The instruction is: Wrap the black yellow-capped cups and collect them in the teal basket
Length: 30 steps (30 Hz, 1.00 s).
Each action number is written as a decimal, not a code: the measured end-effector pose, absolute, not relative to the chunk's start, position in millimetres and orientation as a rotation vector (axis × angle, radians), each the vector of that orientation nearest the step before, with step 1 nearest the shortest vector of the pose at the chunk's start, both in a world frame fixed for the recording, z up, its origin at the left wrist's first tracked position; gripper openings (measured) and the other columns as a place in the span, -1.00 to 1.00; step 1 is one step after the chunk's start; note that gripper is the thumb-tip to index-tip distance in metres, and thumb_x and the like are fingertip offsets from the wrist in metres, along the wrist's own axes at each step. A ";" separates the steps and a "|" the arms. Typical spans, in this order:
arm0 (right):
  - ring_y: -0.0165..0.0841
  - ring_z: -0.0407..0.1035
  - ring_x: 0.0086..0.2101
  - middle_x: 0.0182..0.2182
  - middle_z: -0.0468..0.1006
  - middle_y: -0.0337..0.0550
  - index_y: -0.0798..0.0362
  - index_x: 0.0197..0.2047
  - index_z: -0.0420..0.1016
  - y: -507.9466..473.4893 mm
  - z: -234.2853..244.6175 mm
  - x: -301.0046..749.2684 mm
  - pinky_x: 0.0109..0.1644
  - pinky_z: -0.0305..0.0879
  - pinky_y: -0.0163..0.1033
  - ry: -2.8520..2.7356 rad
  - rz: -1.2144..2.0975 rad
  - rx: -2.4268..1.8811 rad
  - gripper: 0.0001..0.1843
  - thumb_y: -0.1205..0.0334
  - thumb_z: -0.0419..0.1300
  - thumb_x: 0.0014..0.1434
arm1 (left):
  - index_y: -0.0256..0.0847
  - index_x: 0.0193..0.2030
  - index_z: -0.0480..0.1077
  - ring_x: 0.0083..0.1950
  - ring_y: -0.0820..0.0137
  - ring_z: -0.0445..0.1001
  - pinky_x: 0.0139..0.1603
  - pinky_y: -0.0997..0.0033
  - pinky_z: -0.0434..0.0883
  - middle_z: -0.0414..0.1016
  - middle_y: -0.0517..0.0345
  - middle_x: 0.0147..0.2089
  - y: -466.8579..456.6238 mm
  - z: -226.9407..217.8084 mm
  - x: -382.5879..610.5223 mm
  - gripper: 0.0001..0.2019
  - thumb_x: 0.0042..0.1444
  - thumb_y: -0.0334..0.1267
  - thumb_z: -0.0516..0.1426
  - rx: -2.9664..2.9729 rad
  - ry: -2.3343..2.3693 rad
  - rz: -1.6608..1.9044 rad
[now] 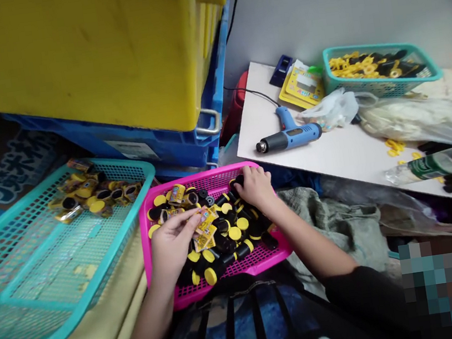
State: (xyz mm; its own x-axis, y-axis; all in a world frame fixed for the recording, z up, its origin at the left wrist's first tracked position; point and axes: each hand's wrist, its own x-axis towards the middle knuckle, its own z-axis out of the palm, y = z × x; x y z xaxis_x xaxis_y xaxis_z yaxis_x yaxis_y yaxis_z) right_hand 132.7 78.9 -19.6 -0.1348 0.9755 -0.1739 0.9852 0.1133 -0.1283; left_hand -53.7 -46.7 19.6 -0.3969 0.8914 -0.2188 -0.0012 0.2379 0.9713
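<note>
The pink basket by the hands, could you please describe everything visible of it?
The pink plastic basket is a shallow rectangular tray with a solid rim and mesh sides. It holds a loose heap of black cylinders with yellow caps and printed packets. The left hand and right hand rest over the heap. Its support is hidden.

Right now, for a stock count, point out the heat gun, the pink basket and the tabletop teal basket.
Heat gun (301, 135), head view, blue body.
Pink plastic basket (209, 172), head view, far rim.
Teal plastic basket (377, 45), head view, far rim.
</note>
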 end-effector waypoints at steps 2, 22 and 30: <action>-0.06 0.05 0.11 0.05 0.23 0.17 0.27 0.06 0.33 83.0 -17.0 137.2 0.15 0.03 0.08 2.286 -0.420 2.012 -0.54 0.08 0.09 0.22 | -0.17 -0.26 0.61 -0.36 0.34 0.59 -0.35 0.41 0.55 0.67 0.09 -0.27 -46.6 21.5 -54.9 -0.76 -0.08 -0.13 0.30 0.866 1.674 1.270; -0.42 0.26 -0.04 -0.06 0.35 -0.01 0.15 0.09 0.19 15.4 -34.9 140.6 0.16 0.21 -0.20 2.559 -1.796 1.669 -0.38 -0.25 -0.06 0.27 | -0.19 -0.26 0.62 -0.16 0.21 0.62 -0.07 0.25 0.54 0.66 0.04 -0.19 -46.8 15.6 -65.7 -0.72 -0.04 -0.08 0.24 0.983 1.719 1.197; -0.24 -0.02 0.20 0.16 0.20 -0.10 -0.05 0.10 0.37 -5.3 -30.9 170.8 0.27 -0.11 -0.03 2.701 -0.905 1.551 -0.51 -0.15 0.09 0.23 | -0.15 -0.29 0.62 -0.16 0.24 0.61 -0.04 0.27 0.52 0.67 0.06 -0.20 -43.1 17.1 -63.7 -0.79 0.01 -0.13 0.21 1.127 1.700 1.168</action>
